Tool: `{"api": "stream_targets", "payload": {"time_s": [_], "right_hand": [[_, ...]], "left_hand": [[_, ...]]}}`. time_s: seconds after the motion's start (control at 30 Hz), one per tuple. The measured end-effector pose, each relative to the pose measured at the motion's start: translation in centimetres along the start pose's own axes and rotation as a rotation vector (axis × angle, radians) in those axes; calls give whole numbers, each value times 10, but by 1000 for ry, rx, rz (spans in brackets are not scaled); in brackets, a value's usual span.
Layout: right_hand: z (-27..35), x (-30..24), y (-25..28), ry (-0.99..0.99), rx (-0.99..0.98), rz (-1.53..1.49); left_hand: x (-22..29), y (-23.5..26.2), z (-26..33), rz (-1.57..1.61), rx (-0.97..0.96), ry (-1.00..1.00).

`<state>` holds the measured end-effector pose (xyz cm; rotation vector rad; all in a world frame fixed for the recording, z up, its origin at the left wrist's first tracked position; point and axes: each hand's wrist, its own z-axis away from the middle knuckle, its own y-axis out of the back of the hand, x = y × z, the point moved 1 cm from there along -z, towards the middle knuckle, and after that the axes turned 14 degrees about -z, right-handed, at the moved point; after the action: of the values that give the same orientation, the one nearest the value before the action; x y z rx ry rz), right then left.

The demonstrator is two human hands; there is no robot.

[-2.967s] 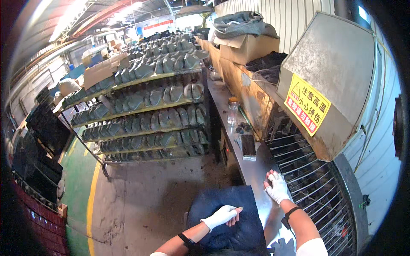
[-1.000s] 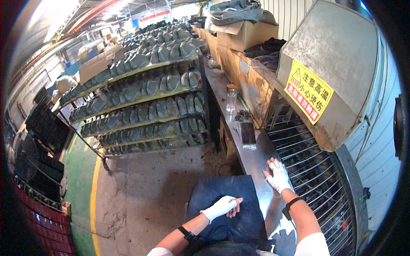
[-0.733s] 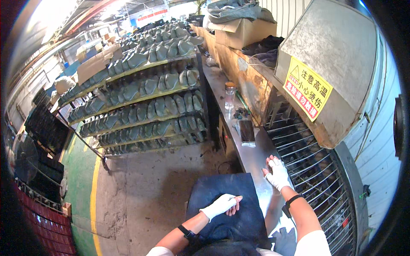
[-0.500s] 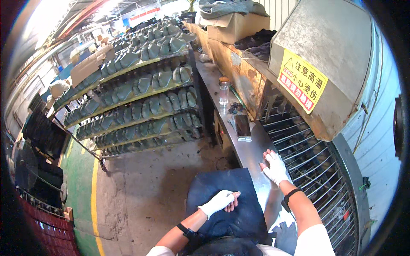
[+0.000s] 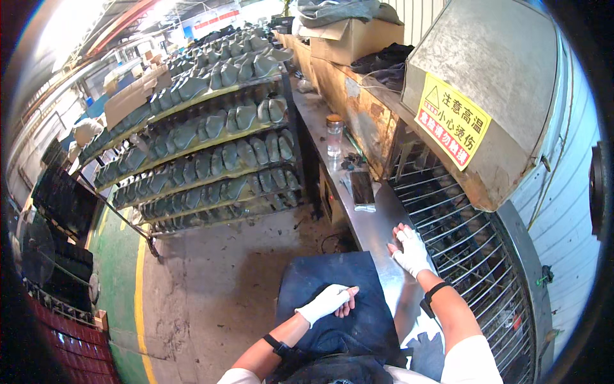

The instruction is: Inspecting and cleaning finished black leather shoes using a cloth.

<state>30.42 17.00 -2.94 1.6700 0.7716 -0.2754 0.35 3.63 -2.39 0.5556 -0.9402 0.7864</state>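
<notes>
My left hand (image 5: 330,303), in a white fingerless glove, rests on the dark blue cloth (image 5: 332,272) over my lap. Its fingers are curled in and nothing shows in them. Palm down on the metal ledge (image 5: 385,235) at my right lies my right hand (image 5: 411,250), gloved the same way, fingers a little apart and holding nothing. Just beyond it on the ledge is a dark flat rectangular object (image 5: 362,189), perhaps a phone, with a pale lower edge. Farther along stands a clear bottle (image 5: 334,136) with an orange-brown lid.
A metal grille (image 5: 476,262) runs beside the ledge, under a large hood (image 5: 486,77) with a yellow warning sign (image 5: 453,118). At front left stands a rack (image 5: 192,174) with several shelves of grey-green shoe-shaped pieces. A cardboard box (image 5: 355,41) sits at the back.
</notes>
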Motion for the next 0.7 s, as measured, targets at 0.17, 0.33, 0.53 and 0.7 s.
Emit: {"api": "stream_targets", "payload": {"time_s": [0.17,0.33,0.53,0.7], "right_hand": [[0,-3,0,3,4,32],[0,2,0,-35,-9,17],[0,-2,2,28,26,-25],[16,19,-2,-31,44,-102]], "left_hand": [[-1,0,1,0,2,-8],[2,3,-4,-24,-20,-8],[3,4,4,-79,49,-23],[7,-7,3,-124,38,12]]}}
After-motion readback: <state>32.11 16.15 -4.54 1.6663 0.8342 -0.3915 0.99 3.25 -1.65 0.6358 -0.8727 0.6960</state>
